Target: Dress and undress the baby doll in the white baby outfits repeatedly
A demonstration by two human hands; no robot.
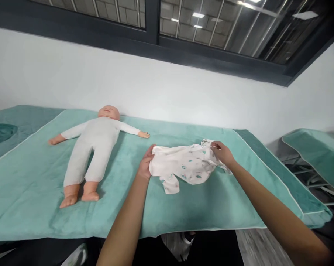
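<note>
A white baby garment (187, 165) with small teal prints lies crumpled on the teal towel (34, 184) covering a padded table. My left hand (146, 161) grips the garment's left edge, fingers closed on the cloth. My right hand (221, 152) pinches its upper right edge. A baby doll (95, 144) in a plain white suit lies on its back to the left, arms spread, bare feet toward me, about a forearm's length from my left hand.
The table stands against a white wall (167, 85) under a dark-framed window (155, 26). A second teal-covered table (316, 151) stands at the right across a narrow gap. Another teal surface (6, 125) adjoins at the far left. Grey floor shows below the near edge.
</note>
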